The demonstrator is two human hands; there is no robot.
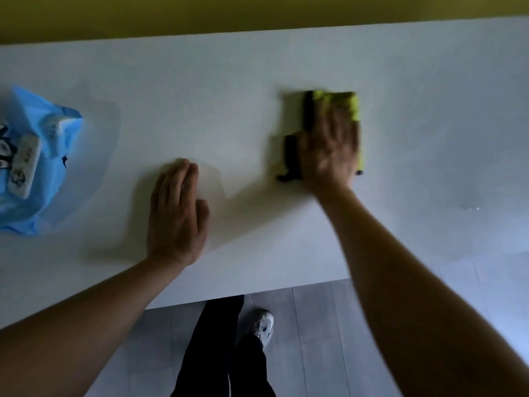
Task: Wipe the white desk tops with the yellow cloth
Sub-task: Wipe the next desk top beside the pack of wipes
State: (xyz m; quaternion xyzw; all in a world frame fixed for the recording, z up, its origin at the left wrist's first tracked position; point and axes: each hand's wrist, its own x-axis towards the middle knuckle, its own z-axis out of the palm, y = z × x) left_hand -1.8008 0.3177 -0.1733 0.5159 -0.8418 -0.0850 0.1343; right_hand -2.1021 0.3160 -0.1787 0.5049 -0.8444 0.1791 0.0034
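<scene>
My hands are both down on the white bench [257, 67]: the right hand [329, 147] lies flat, fingers straight, pressing the yellow cloth [337, 100] against the top, toward the far right of the middle; the cloth is folded, with a dark edge showing along its left side, and it is blurred. My left hand [176, 213] rests palm down with fingers straight and together, holding nothing, nearer the front edge and well apart from the cloth. At the left edge I see a blue plastic bag [31, 156] lying on the bench with white packets on it. Behind the bench runs a yellow wall [200, 15]. Below the front edge I see grey floor [315, 353], dark trousers [209, 353] and a white shoe [264, 325].
</scene>
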